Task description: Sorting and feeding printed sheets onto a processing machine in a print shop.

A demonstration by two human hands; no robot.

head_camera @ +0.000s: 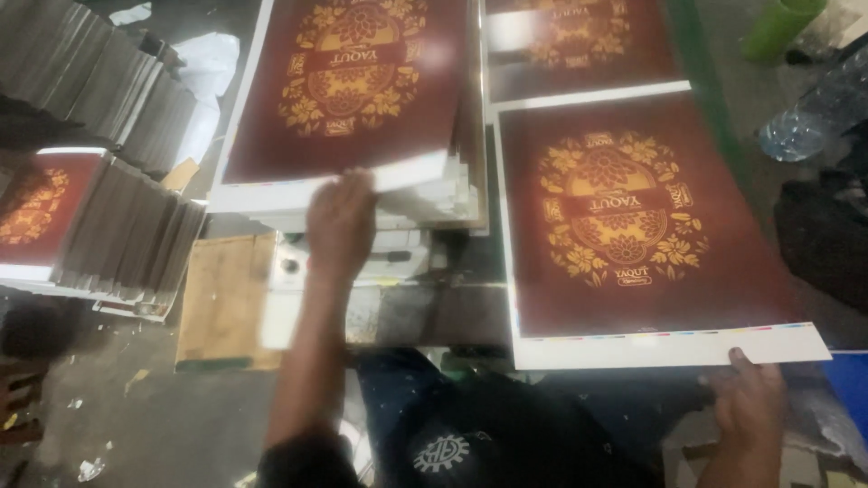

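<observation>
My left hand point(339, 226) presses fingers flat on the stack point(362, 194) at 11 o'clock; my right hand point(749, 402) pinches the sheet point(633, 226) at 4. I'd lift it evenly, avoiding creases.

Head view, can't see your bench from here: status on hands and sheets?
Left hand on near edge of stack's top sheet. Right hand grips white margin of loose sheet. Nothing between the two.
</observation>
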